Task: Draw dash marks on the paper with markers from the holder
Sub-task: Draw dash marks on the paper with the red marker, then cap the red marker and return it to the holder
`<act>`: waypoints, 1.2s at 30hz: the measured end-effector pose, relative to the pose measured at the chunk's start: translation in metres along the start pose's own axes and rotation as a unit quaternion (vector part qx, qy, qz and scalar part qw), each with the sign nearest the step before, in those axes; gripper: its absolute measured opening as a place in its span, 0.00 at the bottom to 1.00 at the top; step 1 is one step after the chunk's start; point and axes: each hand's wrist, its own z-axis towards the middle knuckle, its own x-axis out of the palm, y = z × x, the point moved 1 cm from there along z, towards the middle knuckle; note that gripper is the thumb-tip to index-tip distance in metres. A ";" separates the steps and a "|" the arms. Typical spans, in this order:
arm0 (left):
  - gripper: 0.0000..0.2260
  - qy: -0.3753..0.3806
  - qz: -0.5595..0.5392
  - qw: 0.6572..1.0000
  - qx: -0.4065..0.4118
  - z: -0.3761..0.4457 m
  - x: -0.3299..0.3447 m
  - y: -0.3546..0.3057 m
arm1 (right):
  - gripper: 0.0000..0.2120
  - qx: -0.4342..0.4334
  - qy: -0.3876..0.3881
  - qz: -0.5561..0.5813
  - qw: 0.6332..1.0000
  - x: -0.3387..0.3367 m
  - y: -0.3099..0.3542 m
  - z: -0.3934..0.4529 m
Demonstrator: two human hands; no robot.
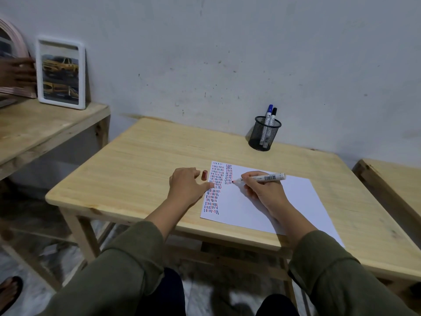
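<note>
A white paper [293, 199] lies on the wooden table [141, 169], its left part filled with rows of red, blue and black dashes. My right hand [264, 190] grips a red marker [262, 177], uncapped, with its tip touching the paper beside the second column of dashes. My left hand [188, 187] rests flat on the table, with fingertips pressing on the paper's left edge. The marker's red cap [204, 174] stands on the table just beyond my left fingers. A black mesh holder [264, 135] at the back holds a blue marker [268, 112] and a black marker [273, 116].
A grey wall rises right behind the table. A second wooden table [34, 133] at the left carries a white-framed car picture [61, 73] and a pink-framed mirror. Another table's corner [391, 179] shows at the right. A sandalled foot is on the floor at bottom left.
</note>
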 end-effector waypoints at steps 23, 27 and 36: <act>0.18 -0.011 0.003 0.999 0.031 0.000 0.002 -0.007 | 0.04 -0.024 -0.008 -0.075 0.997 -0.009 0.000 0.004; 0.12 -0.024 0.030 0.999 0.028 0.005 0.004 -0.010 | 0.04 0.003 -0.025 -0.030 0.999 -0.009 0.002 0.005; 0.04 0.040 -0.546 0.818 -0.176 0.019 -0.017 -0.065 | 0.07 -0.085 0.033 -0.020 0.996 0.002 0.054 0.004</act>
